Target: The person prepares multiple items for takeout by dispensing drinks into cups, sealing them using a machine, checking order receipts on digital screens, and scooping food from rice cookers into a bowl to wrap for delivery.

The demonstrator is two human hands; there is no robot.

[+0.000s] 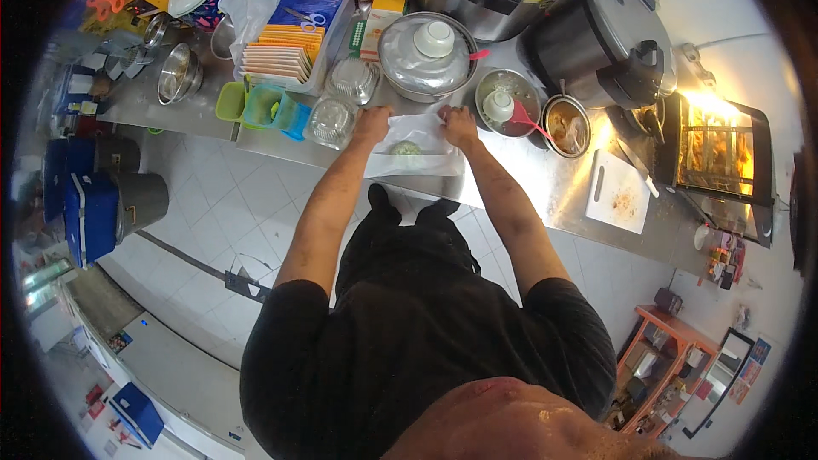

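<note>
A white wrapping sheet (439, 163) lies at the front edge of the steel counter, its near side reaching over the edge. A small pale green mound of food (405, 148) rests on it, slightly left of its middle. My left hand (372, 125) is closed at the sheet's far left corner, next to clear plastic boxes. My right hand (460, 126) pinches the far right corner, beside a metal bowl (488, 85) with a white cup (498, 105) and a red spoon (530, 120) in it. What the fingertips hold is small at this distance.
Behind the sheet stands a lidded pot (405, 55) topped by a white bowl (434, 39). Clear boxes (331, 122) and coloured tubs (261, 106) sit left. At right are a pan of brown food (567, 126), a cutting board (617, 191), a knife (637, 167), large cookers (596, 38) and a lit heater cabinet (717, 149).
</note>
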